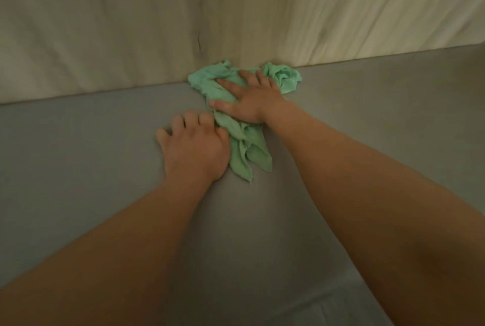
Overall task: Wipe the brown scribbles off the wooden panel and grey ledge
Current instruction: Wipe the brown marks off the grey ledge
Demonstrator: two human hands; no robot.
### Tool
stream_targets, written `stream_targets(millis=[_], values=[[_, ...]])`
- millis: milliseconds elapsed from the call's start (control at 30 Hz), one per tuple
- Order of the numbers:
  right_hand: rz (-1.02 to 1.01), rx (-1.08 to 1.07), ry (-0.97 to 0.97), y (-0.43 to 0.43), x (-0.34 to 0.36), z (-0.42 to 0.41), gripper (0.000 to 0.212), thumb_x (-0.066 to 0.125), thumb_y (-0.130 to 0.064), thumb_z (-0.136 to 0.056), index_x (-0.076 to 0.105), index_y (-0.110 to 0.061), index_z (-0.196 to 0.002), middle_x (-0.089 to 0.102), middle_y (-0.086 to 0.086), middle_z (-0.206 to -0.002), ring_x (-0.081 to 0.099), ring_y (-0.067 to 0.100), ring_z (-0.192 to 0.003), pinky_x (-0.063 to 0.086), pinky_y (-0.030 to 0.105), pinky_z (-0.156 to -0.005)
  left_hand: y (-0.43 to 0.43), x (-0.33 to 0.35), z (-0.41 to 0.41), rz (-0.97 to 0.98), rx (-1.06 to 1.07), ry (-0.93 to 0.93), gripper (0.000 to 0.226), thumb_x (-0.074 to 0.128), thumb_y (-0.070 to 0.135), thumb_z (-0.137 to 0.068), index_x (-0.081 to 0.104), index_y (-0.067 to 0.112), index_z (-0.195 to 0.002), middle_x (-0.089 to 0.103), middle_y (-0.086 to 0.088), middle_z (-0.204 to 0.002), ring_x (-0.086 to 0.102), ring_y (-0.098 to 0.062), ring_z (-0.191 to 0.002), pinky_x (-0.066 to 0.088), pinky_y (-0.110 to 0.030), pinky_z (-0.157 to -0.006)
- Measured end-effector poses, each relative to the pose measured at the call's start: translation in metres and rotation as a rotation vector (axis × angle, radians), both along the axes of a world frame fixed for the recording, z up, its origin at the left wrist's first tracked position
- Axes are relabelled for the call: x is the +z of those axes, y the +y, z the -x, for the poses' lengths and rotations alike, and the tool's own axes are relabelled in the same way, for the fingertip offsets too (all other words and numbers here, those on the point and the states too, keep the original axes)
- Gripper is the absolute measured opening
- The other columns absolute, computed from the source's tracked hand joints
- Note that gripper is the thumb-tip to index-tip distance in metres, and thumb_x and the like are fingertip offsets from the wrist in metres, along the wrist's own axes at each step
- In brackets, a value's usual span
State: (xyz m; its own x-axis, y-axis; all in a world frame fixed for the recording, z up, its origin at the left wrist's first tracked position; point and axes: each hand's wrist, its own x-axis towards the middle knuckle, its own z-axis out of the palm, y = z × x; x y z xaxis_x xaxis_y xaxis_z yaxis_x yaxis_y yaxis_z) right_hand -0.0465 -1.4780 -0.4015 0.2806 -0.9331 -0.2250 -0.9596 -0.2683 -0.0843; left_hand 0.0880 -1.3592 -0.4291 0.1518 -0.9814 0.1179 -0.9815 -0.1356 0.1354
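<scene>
Right hand flat on the green cloth, fingers spread, pressing it down at frame centre, right where the grey ledge meets the wooden panel. Left hand rests on the ledge just beside the cloth's tail, fingers bent, holding nothing. No brown marks show (the blur hides fine detail). That cloth looks soft, light and floppy; it'll likely bunch, so a broad palm over the crumpled middle suits best.

An indoor spot, dimly lit — a pale wood-grain panel rises behind a smooth grey ledge; whether home, office or shop cannot be told.
</scene>
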Motion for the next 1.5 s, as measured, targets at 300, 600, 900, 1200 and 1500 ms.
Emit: stream_targets(millis=[300, 600, 900, 1200, 1500], values=[[-0.042, -0.109, 0.028, -0.034, 0.0, 0.113, 0.089, 0.019, -0.099, -0.078, -0.001, -0.063, -0.156, -0.008, -0.008, -0.174, -0.011, 0.042, -0.157, -0.004, 0.062, -0.125, 0.0, 0.012, 0.01, -0.161, 0.09, -0.084, 0.048, 0.023, 0.044, -0.104, 0.047, 0.013, -0.132, 0.045, -0.015, -0.142, 0.041, -0.033, -0.132, 0.032, -0.052, -0.106], [-0.054, 0.06, 0.042, -0.009, -0.004, 0.197, 0.083, 0.025, -0.092, -0.087, -0.006, -0.06, -0.157, -0.016, 0.0, -0.173, -0.015, 0.04, -0.157, -0.005, 0.058, -0.126, 0.018, 0.029, 0.091, -0.15, 0.354, 0.016, 0.049, 0.028, 0.041, -0.104, 0.042, 0.009, -0.138, 0.037, -0.016, -0.15, 0.031, -0.037, -0.142, 0.028, -0.06, -0.112], [-0.027, 0.309, -0.039, 0.097, -0.01, 0.229, 0.098, 0.027, -0.096, -0.079, -0.006, -0.052, -0.16, -0.014, 0.004, -0.173, -0.015, 0.035, -0.158, -0.006, 0.053, -0.127, 0.045, 0.044, 0.183, 0.029, -0.131, 0.352, 0.055, 0.04, 0.042, -0.096, 0.05, 0.014, -0.142, 0.049, -0.01, -0.146, 0.045, -0.028, -0.136, 0.032, -0.038, -0.115], [0.1, 0.64, -0.206, 0.199, -0.017, 0.283, 0.109, 0.046, -0.09, -0.076, 0.012, -0.037, -0.164, 0.003, 0.015, -0.173, -0.003, 0.036, -0.159, 0.0, 0.051, -0.128, 0.063, 0.047, 0.209, 0.079, -0.026, 0.226, 0.034, 0.038, 0.033, -0.093, 0.063, 0.01, -0.094, 0.06, -0.012, -0.098, 0.057, -0.034, -0.097, 0.046, -0.041, -0.087], [-0.053, 0.414, -0.068, 0.1, -0.002, 0.353, 0.108, 0.029, -0.104, -0.067, -0.005, -0.058, -0.158, -0.013, -0.003, -0.174, -0.014, 0.029, -0.159, -0.006, 0.047, -0.126, 0.064, 0.029, 0.261, -0.066, 0.062, 0.214, 0.058, 0.027, 0.049, -0.096, 0.05, 0.024, -0.143, 0.05, -0.007, -0.144, 0.042, -0.033, -0.134, 0.032, -0.048, -0.111]])
